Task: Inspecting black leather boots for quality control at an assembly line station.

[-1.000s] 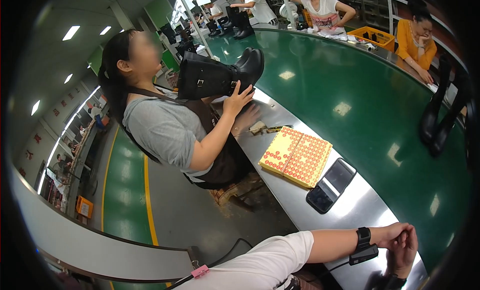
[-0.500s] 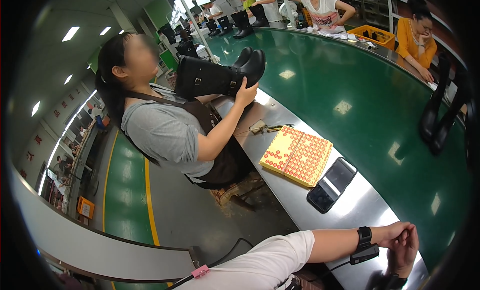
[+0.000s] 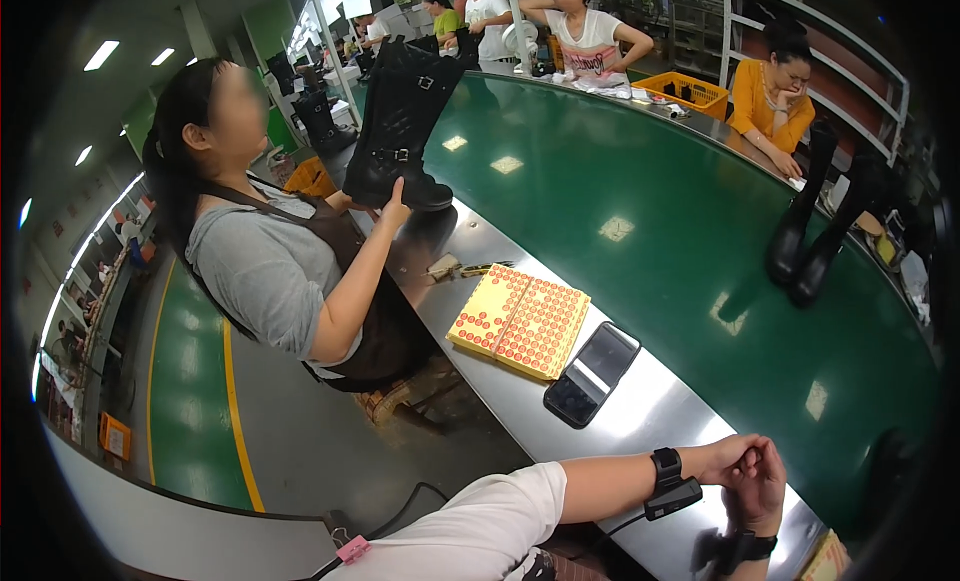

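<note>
My left hand [image 3: 732, 459] and my right hand [image 3: 764, 487] rest against each other over the metal ledge at the lower right. The left one has its fingers curled in, with no object visible in it. Bent fingers of the right hand press against the left, and nothing shows in them either. Dark straps with small devices sit on both wrists. Up the ledge from my hands lie a black phone [image 3: 592, 375] and a stack of yellow sheets [image 3: 520, 321] with round red stickers, bound by a band.
A co-worker [image 3: 265, 271] at the left holds black buckled boots [image 3: 402, 121]. Another pair of boots [image 3: 802, 231] stands on the green conveyor [image 3: 560, 201]. Small tools [image 3: 475, 269] lie beyond the sheets. Several people sit or stand across the belt, near a yellow crate [image 3: 690, 93].
My view has turned right, so the scene sits further left. The co-worker has tipped the boots from lying sideways to upright. My hands stay together.
</note>
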